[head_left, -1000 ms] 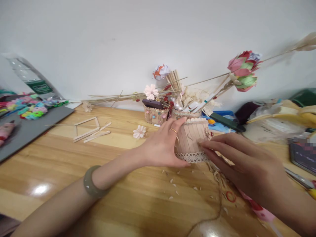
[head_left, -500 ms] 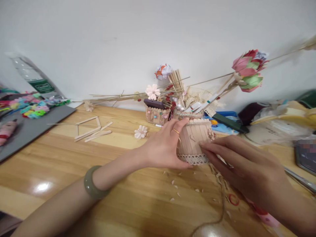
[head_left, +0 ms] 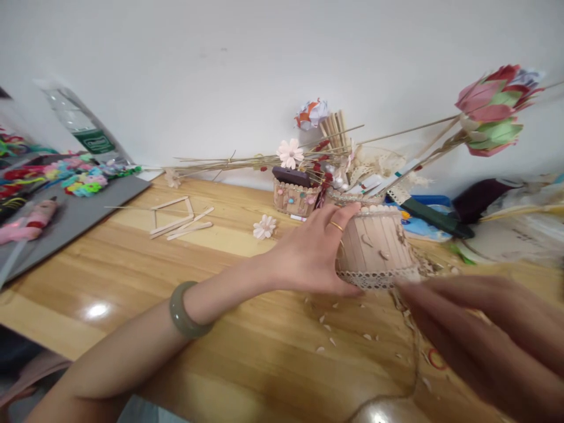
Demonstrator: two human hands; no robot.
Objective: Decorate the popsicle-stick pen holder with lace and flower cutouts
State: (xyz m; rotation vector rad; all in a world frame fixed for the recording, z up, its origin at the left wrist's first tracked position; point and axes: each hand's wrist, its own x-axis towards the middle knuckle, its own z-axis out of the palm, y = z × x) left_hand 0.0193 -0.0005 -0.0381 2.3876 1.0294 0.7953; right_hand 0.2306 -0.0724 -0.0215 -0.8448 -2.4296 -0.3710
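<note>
A small basket-like pot point(head_left: 372, 238) made of upright wooden craft sticks, with a lace band point(head_left: 374, 278) round its lower edge, stands on the table. My left hand point(head_left: 311, 249) is wrapped round its left side, the thumb low by the lace. Two small curved petal-like pieces show on the front sticks, one of them a pale chip point(head_left: 384, 255). My right hand point(head_left: 484, 335) is to the lower right of the pot, its fingertips close to the lace. Motion blurs its fingers, so I cannot tell if anything is between them. Petal-like chips point(head_left: 325, 329) are scattered in front.
Behind stand a decorated stick box point(head_left: 293, 198) and paper flowers point(head_left: 491, 108) on stems. Craft sticks point(head_left: 176, 220) and a white flower point(head_left: 264, 227) lie leftward. A grey board point(head_left: 92, 217) holds colourful pieces beside a bottle point(head_left: 83, 126). Twine point(head_left: 416, 358) runs across the front.
My right hand has drawn away from the pot's front toward the lower right. A small chip now shows where its fingertips were. The view has shifted slightly; my left hand keeps its hold.
</note>
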